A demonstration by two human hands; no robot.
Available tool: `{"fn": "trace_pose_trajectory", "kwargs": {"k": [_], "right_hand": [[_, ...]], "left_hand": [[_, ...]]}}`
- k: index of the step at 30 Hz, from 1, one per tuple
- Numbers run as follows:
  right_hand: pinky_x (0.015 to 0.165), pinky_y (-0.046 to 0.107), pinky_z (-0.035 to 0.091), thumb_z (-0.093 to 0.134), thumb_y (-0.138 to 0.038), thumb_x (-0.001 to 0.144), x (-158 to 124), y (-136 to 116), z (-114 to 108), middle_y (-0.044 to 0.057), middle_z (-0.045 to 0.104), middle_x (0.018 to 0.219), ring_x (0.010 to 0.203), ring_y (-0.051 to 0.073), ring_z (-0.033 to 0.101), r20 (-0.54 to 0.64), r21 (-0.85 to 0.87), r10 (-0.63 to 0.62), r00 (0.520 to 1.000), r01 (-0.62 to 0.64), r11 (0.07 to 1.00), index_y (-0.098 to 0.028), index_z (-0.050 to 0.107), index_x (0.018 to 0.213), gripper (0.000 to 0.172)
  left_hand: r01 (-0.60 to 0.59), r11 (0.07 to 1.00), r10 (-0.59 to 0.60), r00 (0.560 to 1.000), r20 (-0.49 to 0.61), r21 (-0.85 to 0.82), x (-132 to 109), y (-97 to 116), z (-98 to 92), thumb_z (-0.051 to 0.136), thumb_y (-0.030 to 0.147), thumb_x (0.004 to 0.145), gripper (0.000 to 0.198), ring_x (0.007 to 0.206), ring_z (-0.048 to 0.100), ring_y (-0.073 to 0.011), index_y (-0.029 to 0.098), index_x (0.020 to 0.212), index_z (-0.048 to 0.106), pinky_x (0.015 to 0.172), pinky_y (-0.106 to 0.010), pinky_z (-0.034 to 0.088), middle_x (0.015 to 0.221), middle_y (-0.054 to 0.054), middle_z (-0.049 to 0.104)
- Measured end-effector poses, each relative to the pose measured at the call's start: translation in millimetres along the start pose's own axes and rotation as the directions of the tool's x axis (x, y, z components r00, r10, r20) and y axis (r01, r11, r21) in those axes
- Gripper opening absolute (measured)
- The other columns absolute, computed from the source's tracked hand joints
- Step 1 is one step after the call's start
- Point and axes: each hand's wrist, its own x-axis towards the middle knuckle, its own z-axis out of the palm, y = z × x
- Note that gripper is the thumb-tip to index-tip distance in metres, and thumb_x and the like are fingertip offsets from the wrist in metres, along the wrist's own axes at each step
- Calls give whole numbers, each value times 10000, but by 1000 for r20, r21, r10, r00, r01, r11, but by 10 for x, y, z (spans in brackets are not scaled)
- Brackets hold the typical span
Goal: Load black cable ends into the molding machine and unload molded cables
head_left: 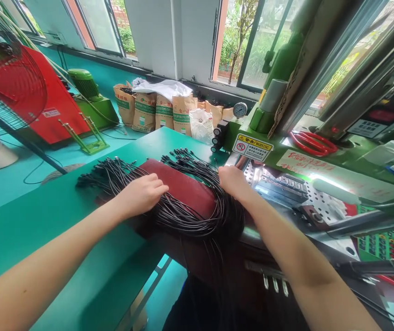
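A large bundle of thin black cables (190, 220) lies in a U-shaped loop around a dark red board (179, 184). Small connector ends are gathered at the bundle's two far ends. My left hand (145, 195) is closed over the left side of the bundle, its fingertips pinched at a black cable. At the right side of the loop, my right hand (233, 181) is closed beside the machine's opening. Its fingertips face away from me, so what they hold is hidden. Metal mould plates (279, 184) sit inside the machine, just right of that hand.
A green press (252, 124) with a warning label and a pressure gauge (240, 110) stands at the right. The bundle rests by a green table (27, 230). Paper sacks (164, 112) line the wall. A fan (7, 82) and a red machine (50, 110) are at the left.
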Motion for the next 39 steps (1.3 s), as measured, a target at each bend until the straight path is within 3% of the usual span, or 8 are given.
{"fn": "trace_pose_trajectory", "kwargs": {"k": [3, 10, 14, 20, 27, 29, 33, 39], "right_hand": [[732, 339, 438, 384, -68, 808, 99, -81, -1, 166, 612, 939, 927, 264, 549, -49, 53, 44, 998, -42, 998, -116, 582, 943, 245], [791, 317, 442, 369, -55, 814, 533, -211, 140, 157, 605, 1045, 954, 233, 566, -72, 250, 129, 989, -107, 962, -101, 553, 1080, 327], [866, 209, 403, 403, -74, 834, 385, -128, 127, 74, 573, 1173, 1033, 139, 541, -96, 365, 60, 994, -21, 931, -150, 509, 1196, 384], [830, 254, 421, 422, -75, 835, -920, 443, -127, 71, 660, 1020, 934, 154, 589, -80, 511, -141, 987, 162, 844, -117, 621, 1037, 286], [810, 291, 412, 481, -117, 795, -2804, 911, -45, 84, 626, 996, 918, 188, 564, 325, 330, -82, 942, -32, 943, -142, 605, 1045, 280], [833, 321, 390, 473, -75, 771, -3054, 874, 70, 99, 585, 1040, 964, 202, 527, 299, 211, 5, 954, -71, 975, -143, 542, 1127, 369], [767, 347, 383, 453, -6, 706, -3197, 774, 224, 109, 550, 992, 921, 233, 495, 268, -49, 131, 954, -123, 991, -132, 525, 1060, 383], [702, 305, 400, 458, -68, 702, -3333, 751, 121, 96, 531, 932, 830, 207, 493, 315, 47, 122, 941, -144, 988, -141, 527, 879, 204]], "left_hand": [[-57, 998, 58, 992, 115, -12, -80, 81, 21, 398, 74, 759, 279, 795, 523, -197, 179, 863, 634, 727, -336, 417, 798, -72, 639], [-7, 1000, 8, 998, 60, -27, -212, 283, 11, 435, 162, 796, 226, 883, 541, -226, 189, 899, 634, 750, -357, 381, 868, -60, 672], [-55, 998, 56, 998, 39, -27, -306, 311, 30, 466, 209, 809, 179, 890, 565, -207, 201, 912, 613, 783, -351, 386, 961, -46, 668], [-8, 990, -17, 984, -177, -140, -413, 549, -17, 521, 197, 781, 241, 948, 562, -230, 212, 1017, 568, 867, -392, 405, 1059, -70, 624], [-206, 755, 243, 970, -26, -623, -360, 1812, -205, 501, 184, 802, 247, 898, 578, -159, 231, 1036, 566, 809, -244, 444, 973, -44, 642], [-182, 722, 353, 927, 129, -668, -250, 2225, -232, 485, 236, 818, 198, 850, 583, -167, 216, 984, 591, 770, -259, 455, 928, -52, 649], [-73, 739, 488, 743, 458, -669, -29, 2850, -198, 437, 337, 837, 245, 787, 582, -213, 174, 868, 617, 689, -316, 451, 845, -77, 643], [164, 728, 473, 584, 660, -666, 3, 3141, 209, 528, 552, 712, 440, 585, 549, -211, 135, 610, 622, 567, -305, 372, 567, -72, 580]]}}
